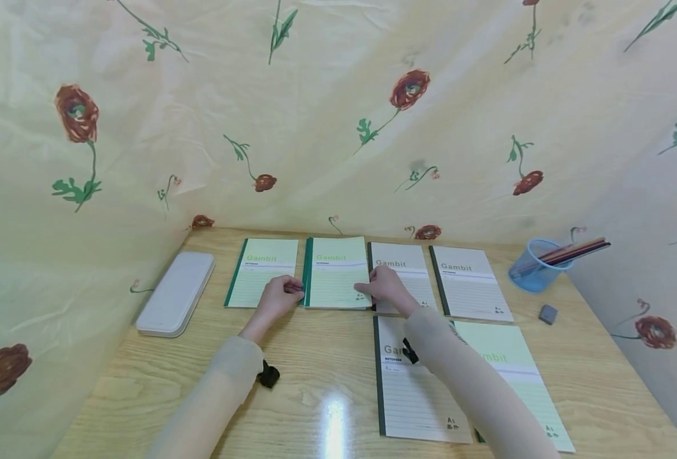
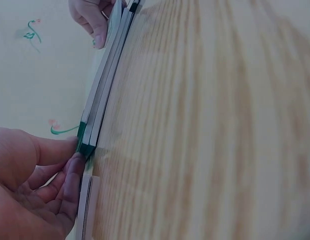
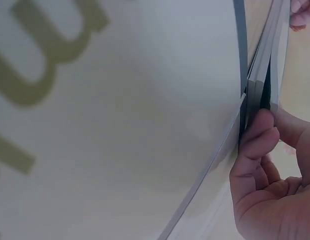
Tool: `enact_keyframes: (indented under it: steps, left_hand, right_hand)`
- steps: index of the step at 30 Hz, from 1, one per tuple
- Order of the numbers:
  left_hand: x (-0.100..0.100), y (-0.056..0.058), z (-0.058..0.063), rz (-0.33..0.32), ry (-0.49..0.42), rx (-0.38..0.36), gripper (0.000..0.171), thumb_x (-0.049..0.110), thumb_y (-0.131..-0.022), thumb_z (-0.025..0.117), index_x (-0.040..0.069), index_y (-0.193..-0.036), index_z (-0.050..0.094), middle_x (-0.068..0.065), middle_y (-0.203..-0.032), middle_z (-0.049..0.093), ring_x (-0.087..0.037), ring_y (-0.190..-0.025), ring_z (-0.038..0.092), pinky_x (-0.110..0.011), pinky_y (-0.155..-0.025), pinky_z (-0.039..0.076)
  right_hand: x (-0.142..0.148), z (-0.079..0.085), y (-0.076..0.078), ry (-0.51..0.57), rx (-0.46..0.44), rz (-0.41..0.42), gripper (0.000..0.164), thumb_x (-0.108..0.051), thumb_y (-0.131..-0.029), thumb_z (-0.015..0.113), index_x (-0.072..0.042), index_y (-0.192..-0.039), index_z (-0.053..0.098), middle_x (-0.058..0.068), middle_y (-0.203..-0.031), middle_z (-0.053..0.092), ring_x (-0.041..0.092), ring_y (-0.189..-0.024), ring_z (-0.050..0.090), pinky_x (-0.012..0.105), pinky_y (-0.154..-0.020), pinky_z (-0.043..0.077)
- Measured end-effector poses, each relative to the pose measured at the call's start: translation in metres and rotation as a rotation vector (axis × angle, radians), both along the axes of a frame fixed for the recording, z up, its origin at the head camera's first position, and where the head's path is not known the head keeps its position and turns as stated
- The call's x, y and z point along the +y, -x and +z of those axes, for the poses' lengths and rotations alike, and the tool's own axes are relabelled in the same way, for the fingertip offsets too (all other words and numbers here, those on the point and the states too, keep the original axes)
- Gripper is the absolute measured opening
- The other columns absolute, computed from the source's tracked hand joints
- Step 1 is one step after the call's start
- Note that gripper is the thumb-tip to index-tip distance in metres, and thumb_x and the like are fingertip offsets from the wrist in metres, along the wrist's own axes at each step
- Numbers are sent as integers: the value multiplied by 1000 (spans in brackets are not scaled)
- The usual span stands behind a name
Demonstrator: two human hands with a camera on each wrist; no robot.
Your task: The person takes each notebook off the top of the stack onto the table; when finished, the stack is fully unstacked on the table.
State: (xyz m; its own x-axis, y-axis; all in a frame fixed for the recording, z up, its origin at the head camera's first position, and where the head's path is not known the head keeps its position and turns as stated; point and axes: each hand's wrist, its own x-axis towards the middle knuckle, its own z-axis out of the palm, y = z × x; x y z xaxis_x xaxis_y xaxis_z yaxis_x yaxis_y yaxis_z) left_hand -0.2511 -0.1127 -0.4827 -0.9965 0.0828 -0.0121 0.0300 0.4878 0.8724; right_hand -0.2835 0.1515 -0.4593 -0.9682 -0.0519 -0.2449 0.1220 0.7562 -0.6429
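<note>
A stack of notebooks with a pale green one (image 1: 338, 271) on top stands mid-table against the back. My left hand (image 1: 282, 296) is at its green spine; in the left wrist view the thumb and a finger (image 2: 72, 187) pinch the spine near the lower corner. My right hand (image 1: 389, 288) pinches the top notebook's lower right edge, with the thumb over the cover. In the right wrist view that edge (image 3: 280, 55) is parted slightly from the notebooks under it. Another green notebook (image 1: 266, 268) lies to the left, and a white notebook (image 1: 401, 258) lies partly under my right hand.
Another white notebook (image 1: 470, 284) lies right of these. Nearer me lie a white notebook (image 1: 415, 401) and a green notebook (image 1: 528, 382), partly behind my right sleeve. A white case (image 1: 176, 293) is at left; a blue pencil cup (image 1: 530, 271) and grey eraser (image 1: 547, 313) are at right.
</note>
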Motion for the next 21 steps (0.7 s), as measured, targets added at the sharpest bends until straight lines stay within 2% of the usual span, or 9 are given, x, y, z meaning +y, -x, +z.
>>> enact_keyframes:
  steps: [8, 13, 16, 21]
  left_hand:
    - [0, -1, 1, 0, 0, 1, 14, 1, -90, 71, -1, -104, 69, -10, -94, 68, -23, -90, 64, -40, -85, 52]
    - [0, -1, 2, 4, -2, 6, 14, 1, -89, 71, -1, -103, 69, -10, -94, 68, -24, -90, 64, -40, -85, 52]
    - [0, -1, 1, 5, 1, 5, 14, 1, -89, 71, -1, -103, 68, -10, -94, 68, -24, -90, 64, -40, -85, 52]
    - [1, -1, 1, 7, 1, -2, 14, 1, -90, 71, -1, -104, 68, -10, -95, 68, -24, -91, 63, -40, -86, 51]
  right_hand:
    - [7, 4, -7, 35, 31, -31, 49, -31, -90, 75, 3, -121, 60, 17, -106, 67, 24, -86, 66, 37, -78, 53]
    - [13, 6, -15, 87, 22, -37, 54, -30, -90, 74, 3, -128, 55, 20, -118, 65, 26, -96, 67, 40, -86, 53]
    - [15, 7, -21, 159, -8, -51, 51, -28, -92, 73, 3, -128, 53, 19, -114, 66, 25, -92, 68, 37, -81, 55]
    - [17, 4, -36, 296, -55, -83, 42, -21, -94, 70, 2, -124, 54, 13, -97, 71, 19, -77, 69, 29, -67, 54]
